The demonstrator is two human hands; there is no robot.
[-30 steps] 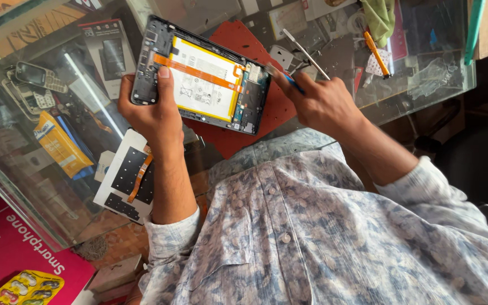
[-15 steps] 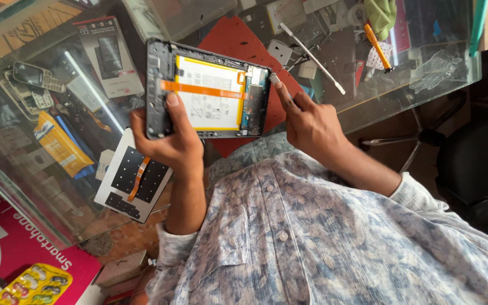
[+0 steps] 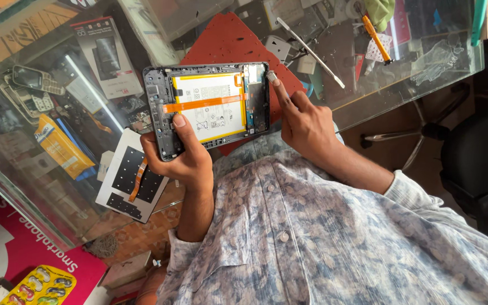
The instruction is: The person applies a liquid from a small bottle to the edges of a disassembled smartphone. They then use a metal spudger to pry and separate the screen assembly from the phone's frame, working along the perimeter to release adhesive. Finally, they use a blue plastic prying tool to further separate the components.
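My left hand (image 3: 182, 161) grasps opened tablet (image 3: 207, 107), thumb on battery (image 3: 210, 104). My right hand (image 3: 306, 124) holds nothing, index fingertip pressing tablet corner above red mat (image 3: 227, 39).

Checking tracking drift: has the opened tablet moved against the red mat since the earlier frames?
Yes. The opened tablet, gripped by the left hand, has turned from tilted to nearly level and slid off the red mat toward the person.

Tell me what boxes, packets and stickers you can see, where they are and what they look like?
Phone box: under the glass top, upper left; flat grey rectangle with a phone picture.
Yellow packet: under the glass, left; long, yellow with blue.
Pink box: bottom left; big, pink with white lettering.
Blister pack: bottom left corner; yellow with coloured bubbles.
Battery label: on the opened tablet in the left hand; pale yellow, orange strip across.
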